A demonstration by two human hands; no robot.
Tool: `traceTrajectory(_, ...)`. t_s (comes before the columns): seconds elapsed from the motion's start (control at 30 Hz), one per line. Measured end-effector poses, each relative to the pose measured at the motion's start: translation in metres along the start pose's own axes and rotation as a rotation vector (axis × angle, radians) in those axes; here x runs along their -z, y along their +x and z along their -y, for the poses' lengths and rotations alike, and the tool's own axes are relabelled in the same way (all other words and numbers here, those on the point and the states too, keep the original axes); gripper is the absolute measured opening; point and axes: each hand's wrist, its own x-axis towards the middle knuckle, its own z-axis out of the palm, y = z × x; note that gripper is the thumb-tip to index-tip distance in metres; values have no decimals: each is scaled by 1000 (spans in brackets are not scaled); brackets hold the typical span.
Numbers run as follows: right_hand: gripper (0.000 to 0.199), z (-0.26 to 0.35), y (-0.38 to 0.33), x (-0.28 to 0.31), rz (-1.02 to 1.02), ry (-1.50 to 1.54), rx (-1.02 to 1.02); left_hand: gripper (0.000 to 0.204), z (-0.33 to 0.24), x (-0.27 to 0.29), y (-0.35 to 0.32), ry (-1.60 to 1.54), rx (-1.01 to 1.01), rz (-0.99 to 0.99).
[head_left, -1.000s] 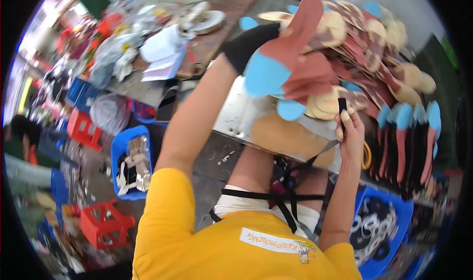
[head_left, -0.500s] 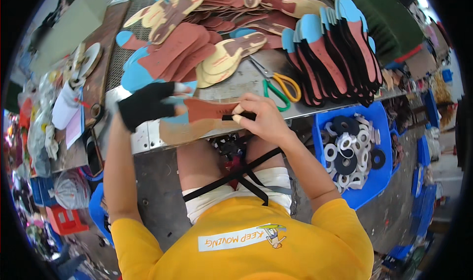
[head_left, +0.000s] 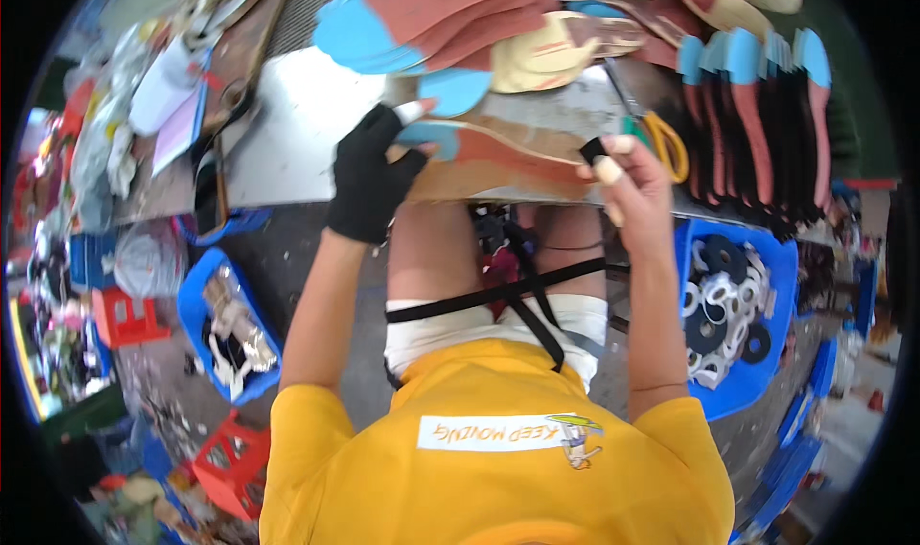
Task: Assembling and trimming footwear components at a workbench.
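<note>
My left hand (head_left: 374, 176), in a black fingerless glove, grips the blue end of an insole (head_left: 513, 157) at the near edge of the table. The rest of this insole is reddish brown and stretches to the right. At its far right end, my right hand (head_left: 628, 176) pinches a short black strip (head_left: 593, 150) between bare thumb and fingers. Whether the strip touches the insole I cannot tell. Scissors (head_left: 661, 142) with yellow and green handles lie just beyond my right hand. Above my left hand is a pile of blue-and-red insoles (head_left: 450, 18).
Insoles with black edges (head_left: 752, 114) stand in a row at the right. A blue bin (head_left: 690, 353) at my right holds black and white tape rolls (head_left: 724, 286). Another blue bin (head_left: 192, 301) and a red stool (head_left: 230, 468) are at my left. Cream insoles (head_left: 541, 56) lie beyond.
The view has shifted, so the table's things sit farther right. My right hand has moved to the insole's right end, and the black strip now sticks up from its fingertips. My left hand keeps the blue end.
</note>
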Motion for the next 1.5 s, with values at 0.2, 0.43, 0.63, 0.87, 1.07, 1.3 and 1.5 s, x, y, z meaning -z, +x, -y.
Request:
traceTrajectory(0.2,22,19,19,-39,252,-113,-210,29,-1,3,-5,-55,57,-27)
traceTrajectory(0.43,17,29,44,-86,276,-227,-156,24,-2,3,-6,-142,102,-26)
traceTrajectory(0.63,14,23,57,-103,288,-519,10,23,5,2,-3,-240,157,21)
traceTrajectory(0.87,14,10,62,-108,274,-589,83,23,13,0,-1,-315,142,31)
traceTrajectory(1.07,16,7,58,-117,203,-689,193,22,15,-1,-1,-378,162,50)
traceTrajectory(1.3,15,13,66,-115,357,-954,584,22,17,1,1,-269,59,88)
traceTrajectory(1.5,17,24,69,-109,445,-964,394,20,-1,9,13,-41,-144,56)
